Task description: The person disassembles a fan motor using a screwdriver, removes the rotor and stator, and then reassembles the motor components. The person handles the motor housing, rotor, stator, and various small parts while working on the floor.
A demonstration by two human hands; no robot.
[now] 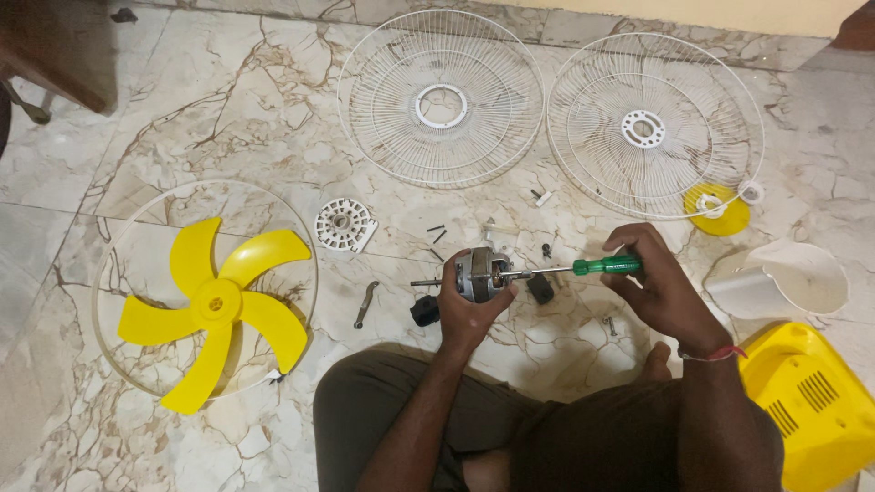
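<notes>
Where the marble floor [182,109] runs toward its left edge, a yellow fan blade [216,305] lies inside a white ring. Mid-floor, the left hand [467,310] grips a silvery fan motor [480,271], round with a protruding shaft. Rightward, the right hand [661,292] clasps a green-handled screwdriver [592,267], tip at the motor.

Marble floor [228,100]: yellow blade [216,305] inside ring [118,219], two white grilles [441,97] [653,126], wrench [365,303], screws [437,231], yellow housing [811,401], white cover [788,278].

Red wrist thread [720,353], brown trousers [383,401]
</notes>
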